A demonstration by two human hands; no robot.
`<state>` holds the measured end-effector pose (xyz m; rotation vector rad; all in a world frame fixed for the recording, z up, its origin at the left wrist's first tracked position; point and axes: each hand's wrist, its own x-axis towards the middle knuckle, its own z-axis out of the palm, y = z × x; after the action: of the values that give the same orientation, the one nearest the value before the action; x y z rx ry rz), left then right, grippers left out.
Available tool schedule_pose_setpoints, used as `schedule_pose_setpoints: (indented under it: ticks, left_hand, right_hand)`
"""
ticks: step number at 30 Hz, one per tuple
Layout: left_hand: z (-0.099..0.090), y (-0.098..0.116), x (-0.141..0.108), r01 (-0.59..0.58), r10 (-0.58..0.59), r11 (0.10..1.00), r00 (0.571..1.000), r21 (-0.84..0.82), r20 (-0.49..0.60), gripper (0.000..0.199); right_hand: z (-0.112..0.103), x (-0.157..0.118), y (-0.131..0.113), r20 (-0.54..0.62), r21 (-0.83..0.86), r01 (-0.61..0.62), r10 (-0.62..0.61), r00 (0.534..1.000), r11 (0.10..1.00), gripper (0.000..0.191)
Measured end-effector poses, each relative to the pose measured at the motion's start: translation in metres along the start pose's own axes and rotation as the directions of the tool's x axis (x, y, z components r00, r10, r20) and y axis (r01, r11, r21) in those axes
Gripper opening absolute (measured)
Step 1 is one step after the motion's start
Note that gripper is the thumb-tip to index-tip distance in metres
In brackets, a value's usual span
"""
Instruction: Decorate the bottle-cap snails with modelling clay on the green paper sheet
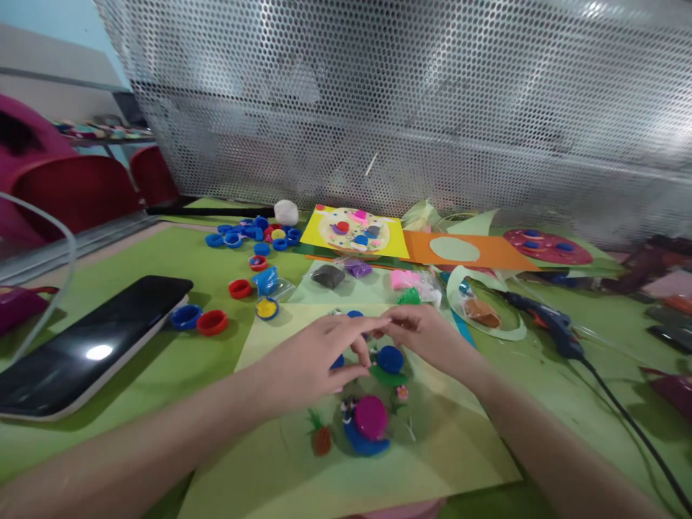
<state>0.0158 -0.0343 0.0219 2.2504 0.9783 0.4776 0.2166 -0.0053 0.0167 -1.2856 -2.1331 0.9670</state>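
My left hand (324, 353) hovers over a pale yellow sheet (259, 468), thumb apart from its stretched index finger. That index finger meets the fingertips of my right hand (424, 335), which are bent together in a pinch; anything between them is hidden. Below the hands is a snail shape with a magenta bottle cap (370, 417) on a blue clay body (363, 441). A blue cap (390, 359) on a green body sits just under the right fingers. Other blue caps are partly covered by my hands. A small clay pineapple (322, 438) and a pink flower (402, 392) lie nearby.
Left lies a black-topped device (102, 346), beside red caps (213, 322) and blue caps (187, 316). Bagged clay (328, 275) lies behind the sheet, near a decorated yellow card (311, 238). A glue gun (556, 324) with a trailing cord rests right. A perforated metal panel (405, 108) stands behind.
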Motion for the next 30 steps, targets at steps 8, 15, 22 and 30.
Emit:
schedule_pose_setpoints:
  ticks: [8, 15, 22, 30]
  left_hand:
    - [0.006, -0.004, 0.002, -0.101, 0.091, 0.991, 0.99, 0.09, 0.104, 0.045]
    - [0.003, -0.008, 0.0, -0.094, 0.087, 0.993, 0.992, 0.066, 0.096, 0.044]
    - [-0.008, 0.002, -0.006, 0.026, -0.042, 0.994, 0.987, 0.103, 0.157, 0.054]
    - [-0.004, -0.002, -0.01, -0.085, 0.031, 0.96, 0.98, 0.268, 0.198, 0.058]
  right_hand:
    - [0.003, 0.005, 0.011, -0.035, -0.089, -0.03, 0.027, 0.999, 0.996, 0.024]
    - [0.001, 0.005, 0.01, -0.04, -0.143, -0.003, -0.003, 0.999, 0.99, 0.023]
    - [0.002, 0.004, 0.011, -0.039, -0.153, -0.003, -0.003, 0.999, 0.988, 0.022]
    - [-0.002, 0.005, 0.011, -0.05, -0.189, -0.04, 0.031, 0.998, 0.981, 0.022]
